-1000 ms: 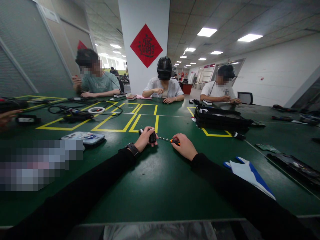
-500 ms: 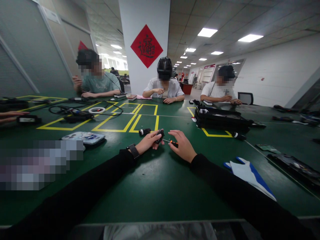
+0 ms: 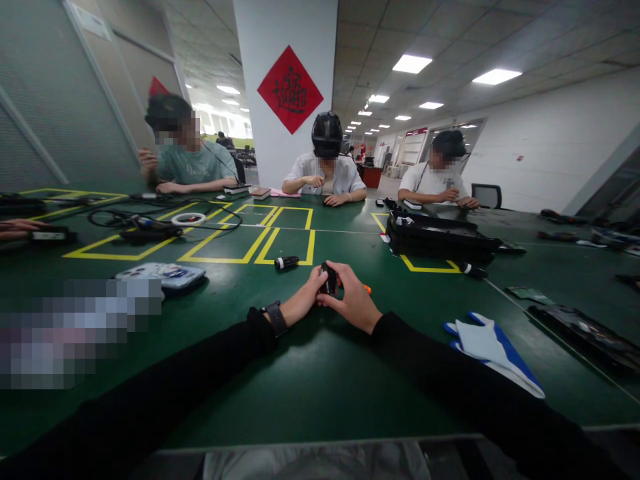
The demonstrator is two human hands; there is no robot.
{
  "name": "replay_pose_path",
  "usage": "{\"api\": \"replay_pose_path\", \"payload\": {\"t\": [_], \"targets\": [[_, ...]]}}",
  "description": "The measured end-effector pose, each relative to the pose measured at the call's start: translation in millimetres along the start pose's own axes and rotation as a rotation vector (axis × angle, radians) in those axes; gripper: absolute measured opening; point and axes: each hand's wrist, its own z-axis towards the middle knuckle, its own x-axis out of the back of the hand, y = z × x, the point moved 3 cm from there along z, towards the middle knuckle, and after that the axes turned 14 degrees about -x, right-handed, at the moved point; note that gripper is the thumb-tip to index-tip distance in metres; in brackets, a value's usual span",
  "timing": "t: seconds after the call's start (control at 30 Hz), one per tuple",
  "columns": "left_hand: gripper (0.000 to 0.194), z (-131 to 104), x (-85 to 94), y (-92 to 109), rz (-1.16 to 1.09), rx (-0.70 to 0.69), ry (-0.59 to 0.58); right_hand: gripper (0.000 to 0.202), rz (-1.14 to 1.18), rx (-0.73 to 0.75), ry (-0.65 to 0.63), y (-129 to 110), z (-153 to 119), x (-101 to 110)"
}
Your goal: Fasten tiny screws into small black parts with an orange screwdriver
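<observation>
Green felt covers the tabletop (image 3: 310, 373), and at its middle both hands meet over a small black part (image 3: 329, 279), the left hand (image 3: 309, 298) steadying it upright from nine o'clock, seemingly so its top faces the tool. The right hand (image 3: 353, 301) closes its grip around an orange-handled screwdriver (image 3: 367, 289), fingertips also touching the part. A black cylinder (image 3: 287, 262) lies near at eleven o'clock; a blue-and-white glove (image 3: 493, 352) rests well apart at four o'clock.

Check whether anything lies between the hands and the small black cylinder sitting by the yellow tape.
Nothing visible does. The left hand and right hand together hold a small black part; bare green table separates them from the black cylinder beside the yellow tape.
</observation>
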Motion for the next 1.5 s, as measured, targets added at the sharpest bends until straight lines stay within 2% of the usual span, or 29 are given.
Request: {"api": "replay_pose_path", "payload": {"t": [0.2,0.37,0.47,0.6,0.73,0.9,1.0,1.07,1.13,1.23,1.3,1.37,1.47,1.5], "targets": [[0.046,6.3,0.5,-13.2,-0.244,0.004,0.075,0.056,0.036,0.02,0.004,0.7,1.9,-3.5],[0.041,6.4,-1.0,-5.2,-0.393,-0.004,0.051,0.053,0.077,0.016,-0.036,6.3,3.3,-0.3],[0.041,5.1,-0.9,-1.8,-0.38,-0.008,0.06,0.057,0.072,0.002,-0.013,8.8,3.3,1.3],[0.04,3.6,0.4,-3.1,-0.309,-0.01,0.045,0.048,0.076,-0.014,-0.003,11.1,4.3,2.4],[0.04,3.3,4.0,-4.3,-0.213,-0.023,0.044,0.061,0.074,0.041,-0.027,10.9,5.1,3.5],[0.04,5.0,2.5,-2.3,-0.25,-0.053,0.027,0.048,0.067,0.081,0.011,8.2,2.2,0.8],[0.045,6.7,1.2,-0.1,-0.212,-0.103,0.042,0.046,0.067,0.096,0.066,-4.0,3.2,5.6],[0.048,8.0,4.3,2.3,-0.153,-0.154,0.059,0.045,0.049,0.117,0.109,-15.7,9.8,19.6],[0.046,9.4,12.9,5.3,-0.034,-0.22,0.065,0.047,0.003,0.112,0.158,-22.7,21.9,44.4],[0.054,11.9,33.3,8.7,0.335,-0.344,0.023,0.052,-0.095,0.02,0.225,-6.4,42.4,96.4],[0.056,13.8,46.0,6.3,0.543,-0.38,-0.009,0.054,-0.174,-0.072,0.185,27.1,48.2,131.0],[0.055,15.6,55.4,1.4,0.656,-0.377,0.029,0.054,-0.301,-0.187,0.169,74.9,40.5,162.5],[0.06,18.1,54.1,-7.6,0.782,-0.358,-0.083,0.05,-0.521,-0.323,0.428,150.5,4.2,207.2],[0.062,18.5,52.1,-10.0,0.813,-0.353,-0.128,0.05,-0.559,-0.369,0.479,173.5,-10.7,218.8]]}}
